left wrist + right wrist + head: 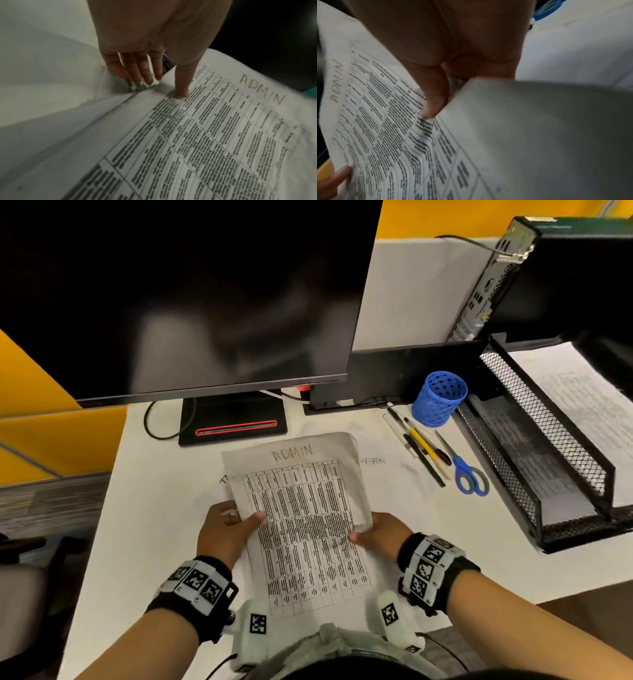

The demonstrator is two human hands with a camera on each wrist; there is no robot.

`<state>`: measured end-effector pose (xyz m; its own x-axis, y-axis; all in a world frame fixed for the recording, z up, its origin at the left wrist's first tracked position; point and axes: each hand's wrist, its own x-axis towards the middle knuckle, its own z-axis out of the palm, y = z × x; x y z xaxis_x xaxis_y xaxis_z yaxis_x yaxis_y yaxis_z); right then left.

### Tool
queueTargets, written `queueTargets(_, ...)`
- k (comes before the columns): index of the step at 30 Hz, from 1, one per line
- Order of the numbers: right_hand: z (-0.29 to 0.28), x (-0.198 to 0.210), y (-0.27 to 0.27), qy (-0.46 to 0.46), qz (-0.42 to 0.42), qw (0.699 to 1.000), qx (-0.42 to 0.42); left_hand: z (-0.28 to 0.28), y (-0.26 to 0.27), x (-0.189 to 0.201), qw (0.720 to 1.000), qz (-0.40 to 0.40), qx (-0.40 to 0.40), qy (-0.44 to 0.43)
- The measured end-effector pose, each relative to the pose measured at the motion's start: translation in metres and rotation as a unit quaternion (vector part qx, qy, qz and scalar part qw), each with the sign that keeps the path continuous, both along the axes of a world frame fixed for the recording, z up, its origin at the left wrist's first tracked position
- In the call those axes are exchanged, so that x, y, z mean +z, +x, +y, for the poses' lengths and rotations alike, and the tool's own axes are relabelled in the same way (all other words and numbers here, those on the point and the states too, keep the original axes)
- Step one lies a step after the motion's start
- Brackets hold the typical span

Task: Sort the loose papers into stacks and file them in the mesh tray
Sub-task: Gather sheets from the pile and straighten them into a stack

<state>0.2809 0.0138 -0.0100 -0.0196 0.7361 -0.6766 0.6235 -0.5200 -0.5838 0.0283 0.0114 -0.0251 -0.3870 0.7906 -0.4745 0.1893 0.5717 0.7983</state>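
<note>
A stack of printed table sheets [301,518], the top one marked ADMIN in pencil, is held over the white desk in front of me. My left hand [229,529] grips its left edge, thumb on top and fingers underneath; the left wrist view shows the thumb [181,86] pressing the ADMIN sheet [214,128]. My right hand [376,534] pinches the right edge, its thumb [435,100] lying on the printed stack [385,121]. The black mesh tray [548,440] stands at the right with printed sheets lying in both tiers.
A dark monitor [171,299] on its stand fills the back. A blue mesh pen cup [440,398], several pens [421,448] and blue-handled scissors [469,474] lie between the papers and the tray. A black computer case [561,278] stands behind the tray.
</note>
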Motion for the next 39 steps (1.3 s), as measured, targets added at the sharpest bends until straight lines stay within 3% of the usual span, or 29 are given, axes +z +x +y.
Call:
queueTargets(4, 0.006, -0.008, 0.001, 0.032, -0.041, 0.999, -0.005, 0.006, -0.005, -0.005, 0.999, -0.002, -0.031, -0.013)
queueTargets(8, 0.015, -0.018, 0.015, 0.071, -0.067, 0.973, -0.207, 0.008, -0.008, -0.011, 0.995, 0.012, -0.097, -0.031)
queueTargets(10, 0.020, -0.027, 0.019, 0.053, -0.055, 0.973, -0.217, 0.008, -0.008, -0.015, 0.993, 0.009, -0.115, -0.029)
queueTargets(14, 0.024, -0.033, 0.009, -0.011, 0.008, 0.983, -0.185, 0.008, -0.009, -0.020, 0.992, 0.022, -0.119, -0.028)
queueTargets(17, 0.021, -0.027, -0.002, -0.004, -0.034, 0.995, -0.095, 0.008, -0.009, -0.018, 0.995, 0.010, -0.101, -0.011)
queueTargets(22, 0.015, -0.013, 0.000, 0.039, 0.048, 0.986, -0.157, 0.009, -0.013, 0.001, 0.995, -0.013, -0.092, 0.037)
queueTargets(25, 0.010, -0.005, 0.000, 0.038, 0.081, 0.990, -0.105, 0.009, -0.012, 0.014, 0.990, -0.039, -0.122, 0.066)
queueTargets(29, 0.014, -0.016, 0.007, 0.053, -0.001, 0.998, -0.022, 0.010, -0.008, 0.022, 0.985, -0.113, -0.129, 0.036)
queueTargets(31, 0.020, -0.024, 0.025, 0.091, -0.048, 0.990, -0.099, 0.007, -0.006, 0.023, 0.979, -0.138, -0.149, 0.021)
queueTargets(34, 0.022, -0.023, 0.058, 0.103, -0.125, 0.947, -0.278, -0.001, -0.008, 0.023, 0.969, -0.163, -0.188, 0.002)
queueTargets(39, 0.020, -0.025, 0.074, 0.004, -0.113, 0.949, -0.294, -0.007, -0.012, 0.019, 0.952, -0.181, -0.247, 0.002)
